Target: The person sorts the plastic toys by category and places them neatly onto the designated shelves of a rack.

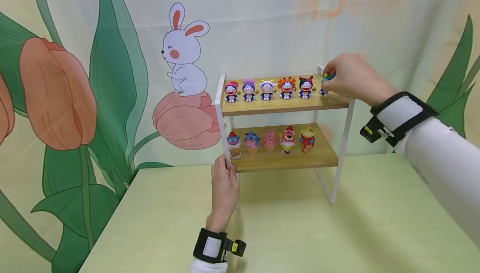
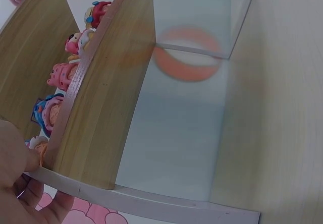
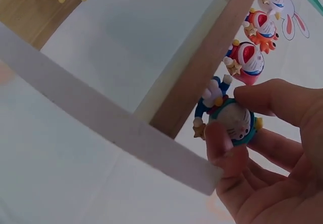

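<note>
A small two-tier shelf (image 1: 285,106) with wooden boards and a white metal frame stands on the table. Near the right end of its upper board, my right hand (image 1: 354,77) pinches a blue-and-teal cat figurine (image 3: 234,119) between thumb and fingers; in the right wrist view the figurine's feet are close to the board edge. To its left stands a row of similar figurines (image 1: 286,88) in varied headgear. My left hand (image 1: 225,187) grips the frame's left side at the lower board, fingers curled around the white bar (image 2: 136,201).
Several colourful figurines with cone-like bases (image 1: 270,140) line the lower board. Behind the shelf hangs a backdrop cloth (image 1: 262,35) printed with a rabbit and tulips. The pale green table (image 1: 285,231) spreads out in front and to both sides.
</note>
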`<state>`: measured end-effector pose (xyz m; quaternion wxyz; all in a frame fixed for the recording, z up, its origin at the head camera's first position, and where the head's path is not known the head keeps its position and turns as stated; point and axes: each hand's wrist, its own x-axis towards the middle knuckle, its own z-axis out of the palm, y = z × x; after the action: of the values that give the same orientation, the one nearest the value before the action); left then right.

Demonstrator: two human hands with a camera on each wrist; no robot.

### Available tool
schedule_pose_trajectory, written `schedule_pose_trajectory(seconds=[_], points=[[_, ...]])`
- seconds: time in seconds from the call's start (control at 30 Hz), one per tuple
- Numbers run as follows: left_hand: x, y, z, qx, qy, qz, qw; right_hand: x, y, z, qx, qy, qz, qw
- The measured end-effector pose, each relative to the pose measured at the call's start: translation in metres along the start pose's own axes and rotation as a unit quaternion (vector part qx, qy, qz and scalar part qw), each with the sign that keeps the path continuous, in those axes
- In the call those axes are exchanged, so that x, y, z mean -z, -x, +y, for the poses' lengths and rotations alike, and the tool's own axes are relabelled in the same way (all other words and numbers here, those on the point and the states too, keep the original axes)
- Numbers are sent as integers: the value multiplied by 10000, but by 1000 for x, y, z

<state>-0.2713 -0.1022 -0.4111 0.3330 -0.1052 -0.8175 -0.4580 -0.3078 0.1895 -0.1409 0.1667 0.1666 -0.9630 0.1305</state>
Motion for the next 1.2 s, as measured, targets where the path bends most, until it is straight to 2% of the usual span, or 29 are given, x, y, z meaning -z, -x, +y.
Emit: schedule_pose_trajectory(seconds=[0.3,0.57,0.9,1.2], points=[[-1,1,2,35,1,-48,10000,-5,-5,-7,-127,308,-153,9993],[1,0,0,-42,-10,22,10000,-7,-9,-13,-103,395,-220,9989],[1,0,0,-49,-40,-8,10000,-8,-10,-16,-329,412,-489,9974],[1,1,-1,-50,-45,-23,10000,-3,-10,-14,-196,452,-790,9957]])
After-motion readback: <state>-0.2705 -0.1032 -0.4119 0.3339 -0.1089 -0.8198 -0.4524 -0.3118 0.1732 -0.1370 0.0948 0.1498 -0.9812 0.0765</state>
